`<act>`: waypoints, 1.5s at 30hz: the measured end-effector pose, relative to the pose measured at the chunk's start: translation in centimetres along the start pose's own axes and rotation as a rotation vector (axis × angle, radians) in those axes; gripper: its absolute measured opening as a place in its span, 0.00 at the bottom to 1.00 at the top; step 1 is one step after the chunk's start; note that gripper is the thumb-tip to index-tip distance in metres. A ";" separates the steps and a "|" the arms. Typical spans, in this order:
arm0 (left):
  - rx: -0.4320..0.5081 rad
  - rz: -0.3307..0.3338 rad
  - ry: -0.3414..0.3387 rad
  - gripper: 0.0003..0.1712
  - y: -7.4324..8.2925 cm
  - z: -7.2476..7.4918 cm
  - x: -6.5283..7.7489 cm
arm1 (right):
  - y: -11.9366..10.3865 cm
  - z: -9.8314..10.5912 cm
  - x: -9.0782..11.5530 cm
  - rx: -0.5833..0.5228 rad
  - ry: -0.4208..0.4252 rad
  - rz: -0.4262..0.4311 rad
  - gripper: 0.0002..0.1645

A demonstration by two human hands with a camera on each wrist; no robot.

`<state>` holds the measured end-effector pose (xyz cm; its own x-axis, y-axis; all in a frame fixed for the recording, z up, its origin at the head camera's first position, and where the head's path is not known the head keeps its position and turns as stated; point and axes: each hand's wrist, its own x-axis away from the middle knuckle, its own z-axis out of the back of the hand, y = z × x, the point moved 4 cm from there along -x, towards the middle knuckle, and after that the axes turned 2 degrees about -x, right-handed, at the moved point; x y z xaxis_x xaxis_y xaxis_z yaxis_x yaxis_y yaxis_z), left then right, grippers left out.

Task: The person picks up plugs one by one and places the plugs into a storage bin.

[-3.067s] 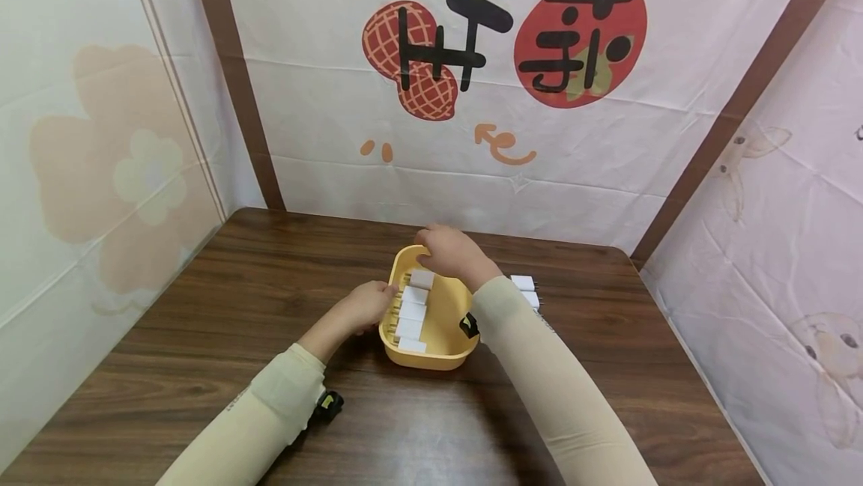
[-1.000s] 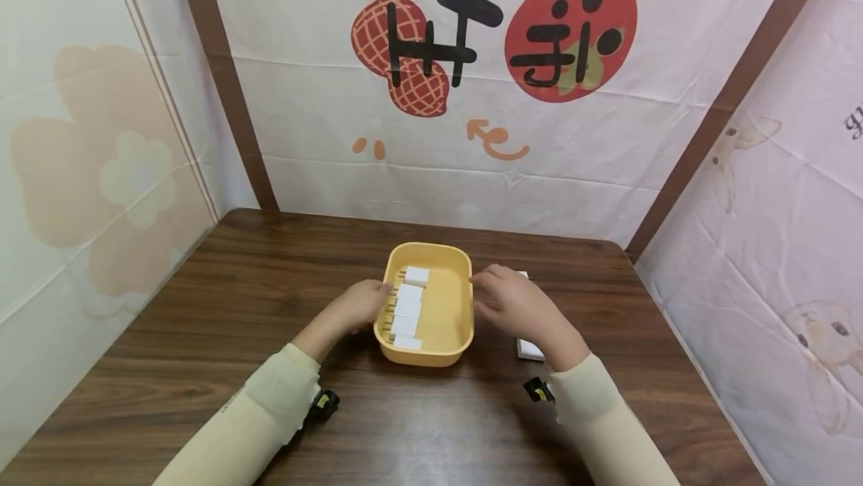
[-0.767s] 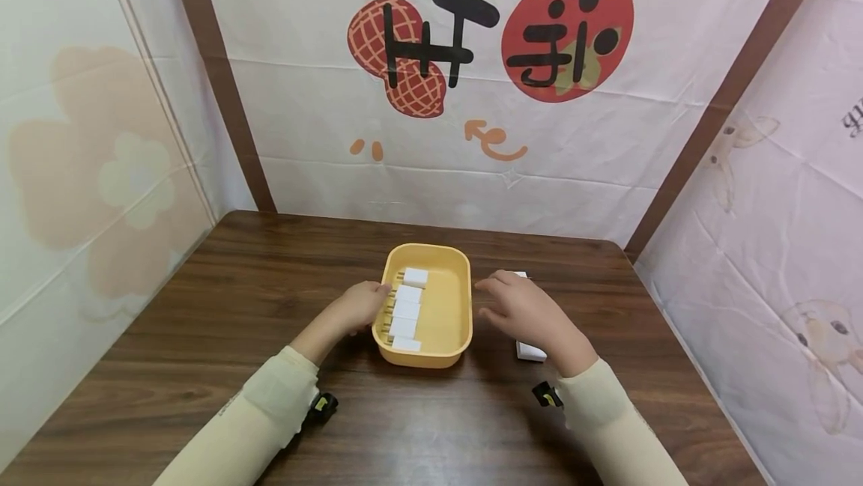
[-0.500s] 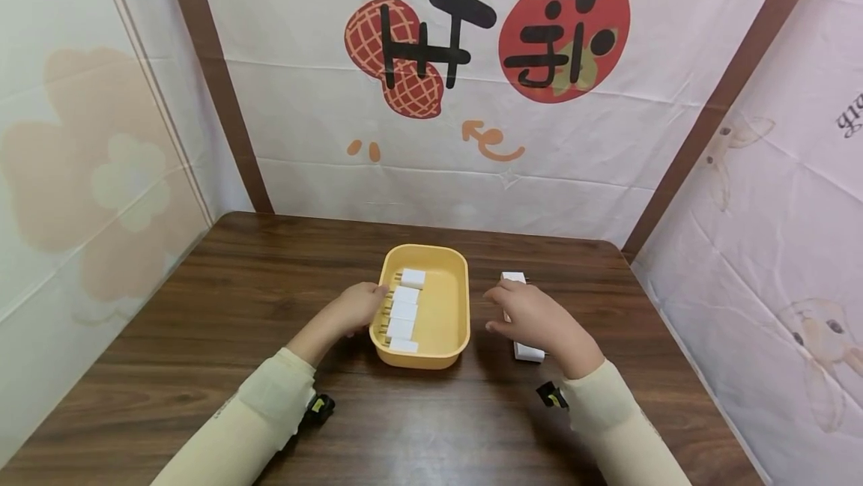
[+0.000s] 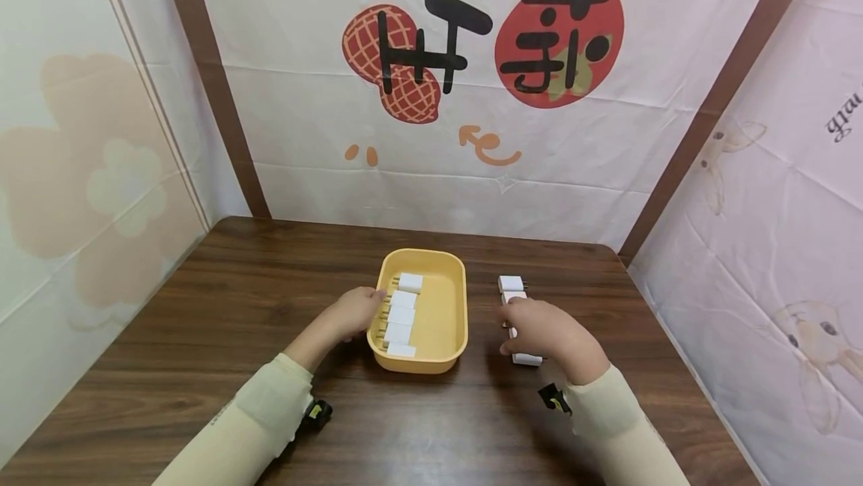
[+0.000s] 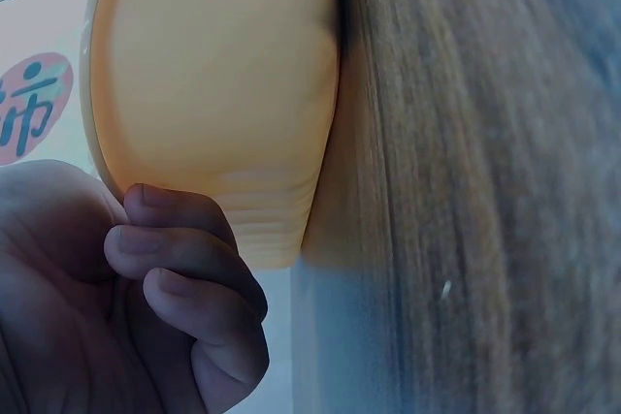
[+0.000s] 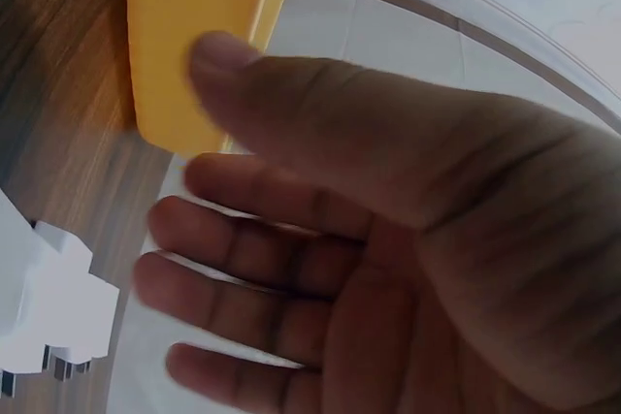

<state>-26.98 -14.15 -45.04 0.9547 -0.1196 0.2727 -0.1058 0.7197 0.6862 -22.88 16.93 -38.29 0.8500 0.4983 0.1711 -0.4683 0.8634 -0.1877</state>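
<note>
A yellow plastic tray (image 5: 445, 321) stands on the table with several white plug chargers (image 5: 401, 316) lined up along its left inner side, prongs leftward. My left hand (image 5: 353, 312) grips the tray's left rim; in the left wrist view its curled fingers (image 6: 184, 249) lie against the outer wall. My right hand (image 5: 547, 330) hovers over a second row of white chargers (image 5: 510, 284) to the right of the tray, hiding part of it. Its fingers are loosely bent and hold nothing; in the right wrist view these chargers (image 7: 73, 312) lie apart from the fingertips.
The brown wooden table (image 5: 404, 433) reaches back to a printed white cloth wall (image 5: 303, 186). More cloth hangs at the left and right sides. A small black device (image 5: 317, 414) sits at the left wrist and another (image 5: 554, 398) at the right.
My right hand has left the tray's back end and moved right, over the chargers on the table. My left hand stays on the tray rim. The head view has shifted slightly.
</note>
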 end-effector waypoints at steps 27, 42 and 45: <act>-0.124 -0.064 0.067 0.30 0.4 0.0 -0.2 | 1.9 -1.9 -0.2 0.116 -0.089 -0.201 0.16; -0.189 -0.091 0.106 0.28 0.5 -0.1 -0.1 | 1.0 -2.3 -0.3 0.126 -0.095 -0.260 0.18; -0.179 -0.083 0.088 0.28 0.4 -0.1 -0.2 | 0.8 -2.6 -0.3 0.140 -0.093 -0.267 0.17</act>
<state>-27.21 -13.76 -44.87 0.9795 -0.1286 0.1549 0.0175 0.8209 0.5708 -22.92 17.28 -40.99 0.9246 0.2523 0.2856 -0.2660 0.9639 0.0095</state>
